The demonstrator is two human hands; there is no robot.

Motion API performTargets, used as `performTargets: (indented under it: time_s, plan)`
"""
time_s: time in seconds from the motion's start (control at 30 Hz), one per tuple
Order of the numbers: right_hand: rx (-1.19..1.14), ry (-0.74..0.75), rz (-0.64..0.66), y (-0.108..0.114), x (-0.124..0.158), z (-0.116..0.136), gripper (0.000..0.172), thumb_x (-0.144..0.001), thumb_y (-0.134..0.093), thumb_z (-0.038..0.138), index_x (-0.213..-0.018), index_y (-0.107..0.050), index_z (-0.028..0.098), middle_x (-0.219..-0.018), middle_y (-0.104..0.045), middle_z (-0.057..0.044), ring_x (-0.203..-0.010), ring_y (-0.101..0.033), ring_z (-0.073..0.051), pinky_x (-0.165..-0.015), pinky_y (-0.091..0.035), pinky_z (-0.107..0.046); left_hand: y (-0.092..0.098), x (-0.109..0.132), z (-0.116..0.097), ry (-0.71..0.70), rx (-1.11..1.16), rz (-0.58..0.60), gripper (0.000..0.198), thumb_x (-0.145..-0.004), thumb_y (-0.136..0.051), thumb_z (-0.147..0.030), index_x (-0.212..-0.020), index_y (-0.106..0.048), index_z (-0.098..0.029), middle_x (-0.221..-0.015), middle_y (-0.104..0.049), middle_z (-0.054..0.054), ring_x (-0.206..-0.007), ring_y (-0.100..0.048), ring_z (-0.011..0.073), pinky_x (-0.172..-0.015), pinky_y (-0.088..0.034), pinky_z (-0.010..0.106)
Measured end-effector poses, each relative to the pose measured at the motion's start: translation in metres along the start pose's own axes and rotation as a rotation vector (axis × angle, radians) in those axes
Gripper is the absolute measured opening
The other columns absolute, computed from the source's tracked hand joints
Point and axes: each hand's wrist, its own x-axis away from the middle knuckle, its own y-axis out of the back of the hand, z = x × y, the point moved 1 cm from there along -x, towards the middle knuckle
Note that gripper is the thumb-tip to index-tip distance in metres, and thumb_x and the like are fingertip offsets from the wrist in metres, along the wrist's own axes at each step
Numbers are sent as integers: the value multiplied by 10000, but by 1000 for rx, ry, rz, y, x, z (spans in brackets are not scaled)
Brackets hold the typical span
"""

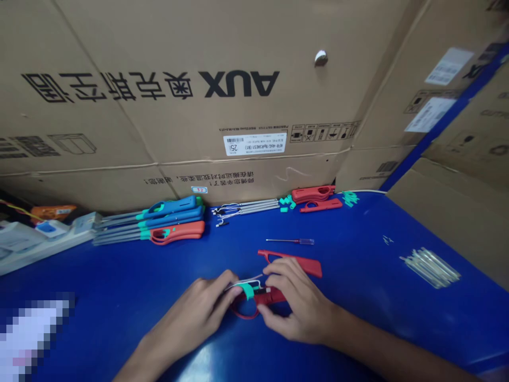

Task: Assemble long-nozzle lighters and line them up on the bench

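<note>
At the near edge of a blue tabletop [358, 318], 2 bare hands meet over a red handle [270, 297], the half shell of a long lighter. The handle lies flat between them, its long axis running from 9 o'clock to 3 o'clock, with the front end and finger loop pointing toward 9 and the butt toward 3, hidden under the palm. A teal trigger [248, 290] sits in the shell, and a white wire [248, 280] arcs above it.

The left hand [202, 310] comes in from 7 o'clock, its thumb and forefinger closed on the front end where the wire comes out, the other fingers curled under. The right hand [296, 310], from 4 o'clock, covers more of the handle and is the nearer to its middle: thumb below, forefinger pressed on top, the rest bent over the butt.

Just beyond the right fingers, at 12 o'clock, lies a matching red cover [294, 261], also set crosswise, its thin end toward 9. Farther at 12 rests a small screwdriver [290, 241], tip toward 9. Finished lighters [159, 223] lie stacked at 10 o'clock, bare metal tubes [246, 208] at 12, more red shells [314, 197] at 1, and a bundle of clear tubes [431, 267] at 3. A big cardboard box [199, 106] walls the back.
</note>
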Motion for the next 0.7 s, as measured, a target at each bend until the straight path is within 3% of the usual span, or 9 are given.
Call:
performTargets:
  time_s: [0.07, 0.13, 0.27, 0.4, 0.57, 0.7]
  plan:
    - [50, 53, -22, 4, -1, 5, 162, -823, -635, 272, -937, -569, 179, -915, -615, -83, -883, -545, -225, -843, -465, -440, -2, 1, -3, 24, 39, 17, 265, -1020, -327, -408, -996, -558, -281, -855, -677, -43, -741, -629, 157, -688, -432, 238]
    - [122, 100, 41, 5, -2, 9, 75, -869, -601, 250, -903, -611, 184, -823, -607, -50, -799, -520, -194, -798, -450, -407, -5, 2, -5, 29, 70, 46, 276, -1016, -327, -416, -1005, -572, -289, -889, -681, -43, -782, -626, 160, -727, -446, 242]
    - [165, 172, 100, 4, -4, 12, 125, -897, -523, 149, -908, -648, 151, -766, -602, -44, -738, -477, -174, -723, -422, -363, -8, 3, -5, 79, 84, 79, 275, -993, -369, -457, -1051, -591, -306, -944, -687, -39, -837, -624, 171, -757, -458, 246]
    - [92, 177, 82, 3, -2, 7, 131, -871, -553, 150, -953, -652, 126, -891, -634, -73, -835, -484, -193, -796, -431, -383, -7, 4, -2, 106, 82, 81, 309, -958, -428, -487, -1201, -555, -343, -1085, -681, -29, -916, -633, 191, -780, -476, 254]
    - [24, 196, 103, -1, 4, 12, 255, -840, -596, 111, -1034, -683, 254, -1182, -587, -60, -1075, -457, -226, -924, -414, -414, -6, 6, -1, 76, 88, 29, 313, -996, -348, -420, -1219, -556, -352, -1105, -679, -36, -902, -638, 178, -805, -485, 261]
    - [-88, 128, 92, 18, -4, 21, 142, -862, -635, 218, -918, -729, 309, -1280, -526, -58, -1170, -433, -241, -950, -432, -420, -4, 3, -2, 79, 83, -4, 312, -997, -362, -402, -1222, -570, -339, -1067, -692, -35, -886, -644, 170, -818, -487, 257]
